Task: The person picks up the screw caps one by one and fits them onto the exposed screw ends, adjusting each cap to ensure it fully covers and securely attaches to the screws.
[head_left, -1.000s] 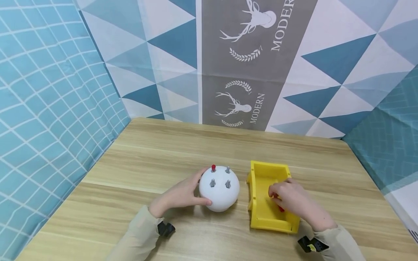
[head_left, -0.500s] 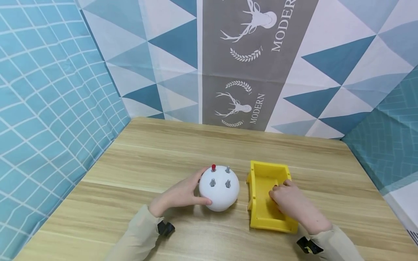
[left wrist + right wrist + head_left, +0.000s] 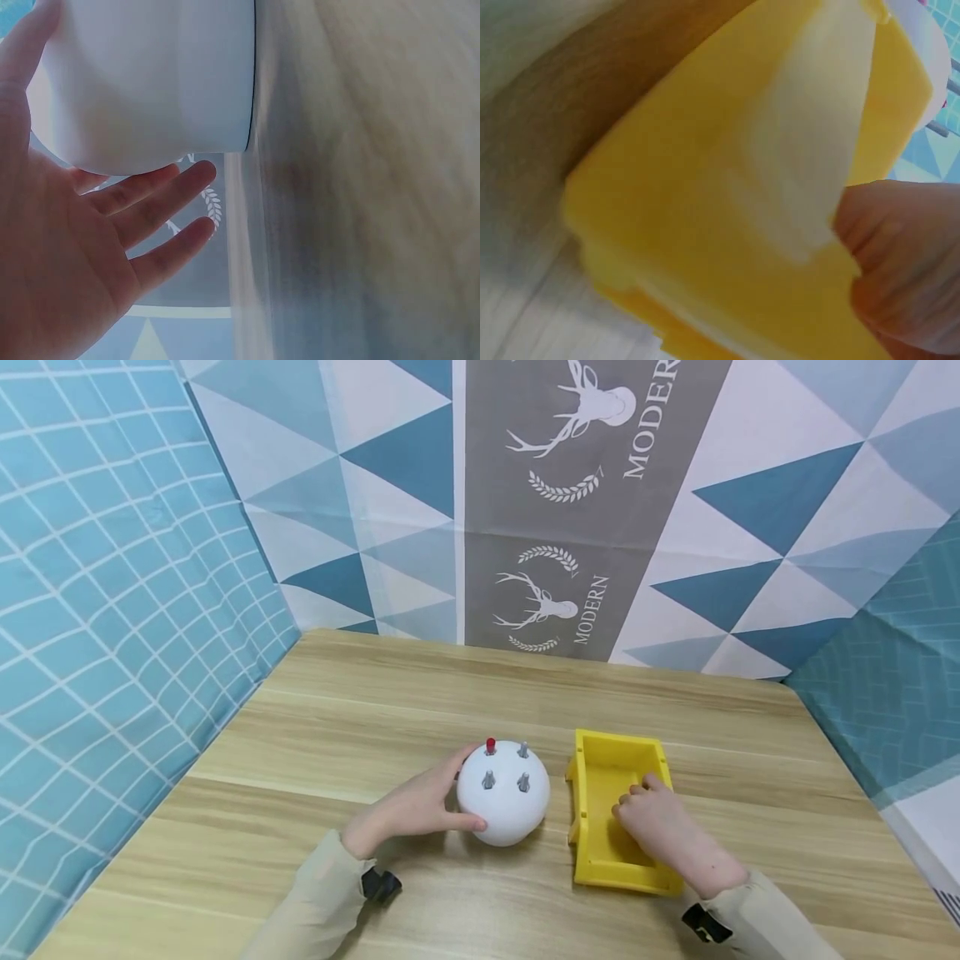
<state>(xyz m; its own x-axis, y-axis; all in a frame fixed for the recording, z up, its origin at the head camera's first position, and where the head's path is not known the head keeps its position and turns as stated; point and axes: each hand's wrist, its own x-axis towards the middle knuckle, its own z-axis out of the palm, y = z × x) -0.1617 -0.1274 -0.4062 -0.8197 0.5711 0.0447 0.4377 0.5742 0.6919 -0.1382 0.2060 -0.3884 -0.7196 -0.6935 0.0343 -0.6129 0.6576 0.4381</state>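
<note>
A white dome-topped body stands on the table, with several metal bolts sticking up from its top. A red cap sits on the far left one. My left hand holds the dome from its left side, thumb at the front and fingers reaching round behind; in the left wrist view the lower fingers are spread beside it. My right hand reaches into the yellow bin with bent fingers. Its fingertips are hidden, and I cannot tell whether they hold anything.
The wooden table bears both the dome and the bin, which stand side by side with a narrow gap. Behind the table hangs a patterned cloth, and a blue gridded cloth covers the left side.
My right hand has shifted slightly left within the bin, and the red piece seen under its fingers a second ago is now hidden. My left hand and the dome have stayed put.
</note>
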